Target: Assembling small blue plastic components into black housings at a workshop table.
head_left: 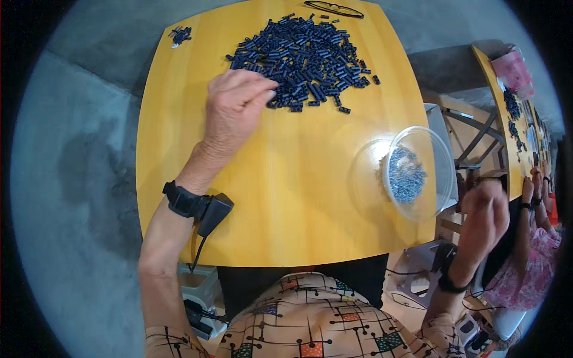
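A large heap of small dark-blue cylindrical pieces (pixel 304 53) lies on the far half of the yellow table (pixel 286 197). At the heap's near left edge is my left hand (pixel 236 107), with thumb and fingers pinched together; whatever sits between the fingertips is hidden. My right hand (pixel 486 218) hangs past the table's right edge, its fingers curled in and slightly blurred, so I cannot see what they hold. Just left of it, a clear round plastic tub (pixel 444 173) contains many thin silvery metal pieces (pixel 406 176). Neither hand touches the tub.
A small cluster of dark pieces (pixel 181 34) lies at the far left corner. Dark-framed glasses (pixel 334 8) rest at the far edge. To the right are a folding chair frame (pixel 477 137), another table (pixel 500 113) with a pink container (pixel 513 73), and a person in pink (pixel 528 268).
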Demonstrator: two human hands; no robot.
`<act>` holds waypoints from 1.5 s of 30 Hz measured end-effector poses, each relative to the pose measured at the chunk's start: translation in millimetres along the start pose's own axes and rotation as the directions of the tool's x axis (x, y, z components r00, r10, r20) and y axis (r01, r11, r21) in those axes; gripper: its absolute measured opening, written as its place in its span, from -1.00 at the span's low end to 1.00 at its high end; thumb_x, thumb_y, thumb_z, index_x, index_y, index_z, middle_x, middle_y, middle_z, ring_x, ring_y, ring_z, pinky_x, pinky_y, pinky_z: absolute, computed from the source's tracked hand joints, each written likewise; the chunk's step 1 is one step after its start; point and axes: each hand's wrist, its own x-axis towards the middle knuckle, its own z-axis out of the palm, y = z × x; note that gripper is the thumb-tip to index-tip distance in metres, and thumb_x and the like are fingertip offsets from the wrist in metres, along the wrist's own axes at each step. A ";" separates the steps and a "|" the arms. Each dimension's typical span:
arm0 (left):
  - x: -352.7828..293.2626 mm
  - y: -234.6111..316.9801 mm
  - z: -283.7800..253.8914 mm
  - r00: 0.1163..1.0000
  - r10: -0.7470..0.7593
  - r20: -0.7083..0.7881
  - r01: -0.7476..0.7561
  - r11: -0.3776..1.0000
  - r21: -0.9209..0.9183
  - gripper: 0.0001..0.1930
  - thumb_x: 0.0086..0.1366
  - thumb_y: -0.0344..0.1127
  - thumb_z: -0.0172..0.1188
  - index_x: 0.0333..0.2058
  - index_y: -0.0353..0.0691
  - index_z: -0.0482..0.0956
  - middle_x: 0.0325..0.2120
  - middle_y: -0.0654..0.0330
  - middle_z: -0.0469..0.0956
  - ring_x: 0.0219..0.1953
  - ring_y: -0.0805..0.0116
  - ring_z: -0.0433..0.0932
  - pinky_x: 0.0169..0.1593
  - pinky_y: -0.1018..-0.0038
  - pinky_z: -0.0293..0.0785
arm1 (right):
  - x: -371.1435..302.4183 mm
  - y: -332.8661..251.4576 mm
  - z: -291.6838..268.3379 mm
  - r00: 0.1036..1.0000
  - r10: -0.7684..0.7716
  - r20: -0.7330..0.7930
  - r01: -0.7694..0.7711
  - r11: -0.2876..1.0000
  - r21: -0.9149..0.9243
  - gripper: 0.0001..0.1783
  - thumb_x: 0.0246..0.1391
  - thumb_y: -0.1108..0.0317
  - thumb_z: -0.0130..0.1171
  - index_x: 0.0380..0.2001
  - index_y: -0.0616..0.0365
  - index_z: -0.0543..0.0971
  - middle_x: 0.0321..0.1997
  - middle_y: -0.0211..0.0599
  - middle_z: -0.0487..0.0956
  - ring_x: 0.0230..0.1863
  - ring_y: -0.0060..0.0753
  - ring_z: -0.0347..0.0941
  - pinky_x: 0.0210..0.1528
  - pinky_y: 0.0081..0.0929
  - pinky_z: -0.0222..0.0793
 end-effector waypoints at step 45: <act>-57.0 72.5 -20.2 0.642 -0.717 0.271 0.756 0.533 -0.380 -0.82 0.18 -0.47 0.15 -0.24 -0.41 0.57 -0.42 0.28 0.50 -0.36 0.58 0.42 -0.24 0.67 0.34 | -57.7 72.8 -63.9 0.891 0.232 -0.391 -0.252 0.968 -0.001 -0.78 0.12 0.44 0.03 -0.19 0.29 0.55 -0.30 -0.34 0.55 -0.29 -0.56 0.48 -0.21 -0.62 0.42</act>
